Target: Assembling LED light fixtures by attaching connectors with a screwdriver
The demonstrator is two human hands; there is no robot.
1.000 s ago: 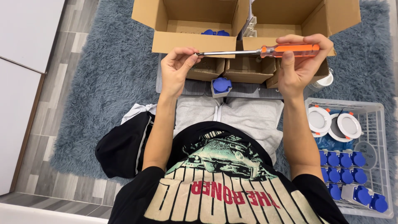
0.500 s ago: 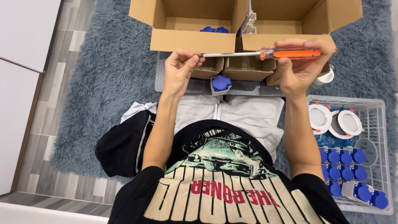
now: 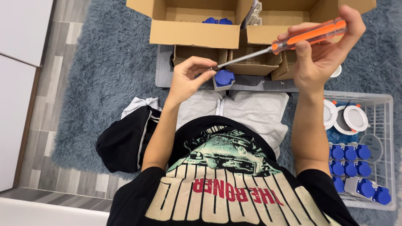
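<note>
The right hand [image 3: 322, 54] closes around the orange screwdriver [image 3: 289, 39] handle for control; the left hand [image 3: 190, 77] pinches its tip, steadying it just above the blue socket [image 3: 224, 78].

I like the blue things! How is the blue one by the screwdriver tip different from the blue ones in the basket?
The blue socket near the tip sits alone on the low grey table, by the left hand. The basket sockets are many, packed in rows inside the white wire basket, beyond either hand. All show the same blue caps on grey bodies.
</note>
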